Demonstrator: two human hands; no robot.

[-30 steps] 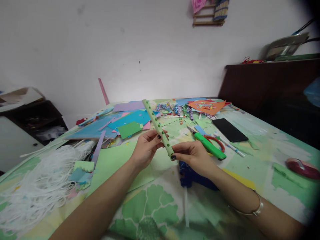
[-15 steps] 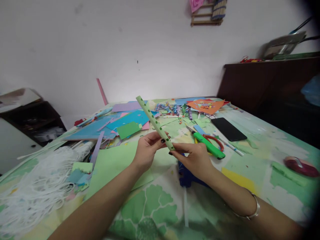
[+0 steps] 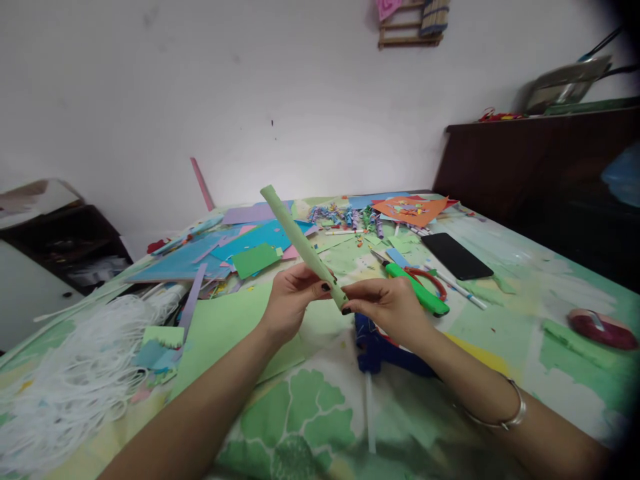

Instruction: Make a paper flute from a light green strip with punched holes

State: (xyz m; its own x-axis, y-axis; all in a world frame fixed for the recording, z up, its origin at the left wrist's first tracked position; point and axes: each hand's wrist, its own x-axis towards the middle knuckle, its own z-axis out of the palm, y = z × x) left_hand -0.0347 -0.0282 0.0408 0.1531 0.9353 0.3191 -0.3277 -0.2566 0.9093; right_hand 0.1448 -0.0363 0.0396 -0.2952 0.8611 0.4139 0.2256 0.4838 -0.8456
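A light green rolled paper tube [image 3: 295, 237] slants up and leftward above the table, held in both hands. My left hand [image 3: 293, 303] grips it near its lower end between thumb and fingers. At the bottom tip, my right hand [image 3: 385, 307] pinches the tube. Dark green dots show only near that lower end; most of the visible side is plain. Beneath my right hand lies a blue glue gun [image 3: 370, 350], partly hidden, with a white glue stick [image 3: 371, 413] in line with it. A light green paper sheet [image 3: 220, 327] lies under my left forearm.
A green cutter [image 3: 417, 290] and red-handled scissors [image 3: 435, 281] lie right of my hands, near a black phone [image 3: 457, 257]. White cord [image 3: 85, 380] is heaped at left. Coloured papers [image 3: 265, 240] and an orange sheet [image 3: 410, 210] spread along the back.
The paper tube has been turned about its length, so its dotted side now mostly faces away. Its upper end has shifted slightly left. Both hands still hold it.
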